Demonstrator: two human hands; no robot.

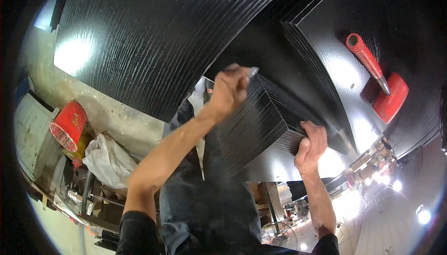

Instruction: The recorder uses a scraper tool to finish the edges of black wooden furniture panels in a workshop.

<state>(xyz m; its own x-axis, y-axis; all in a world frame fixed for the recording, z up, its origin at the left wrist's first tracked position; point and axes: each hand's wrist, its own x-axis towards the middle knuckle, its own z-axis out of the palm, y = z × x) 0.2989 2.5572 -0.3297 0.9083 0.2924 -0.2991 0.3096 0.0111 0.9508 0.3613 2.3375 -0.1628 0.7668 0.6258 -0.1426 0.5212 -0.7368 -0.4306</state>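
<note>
My left hand (228, 89) is closed around a small silvery metal piece (253, 72), slightly blurred by motion. What kind of piece it is I cannot make out, since the fingers cover most of it. It is above a black wood-grain box-like part (253, 134) with raised board edges. My right hand (311, 149) rests on the near right corner of that part, thumb apart from the fingers, with no tool in it. A red-headed mallet (391, 99) with a red grip lies on the black panel to the right.
A large black wood-grain panel (153, 36) spans the upper left. At the left are a red bucket (70, 124) lying tilted and a white sack (109, 159). A fan (279, 236) and bright lamps (423, 217) show at the lower right.
</note>
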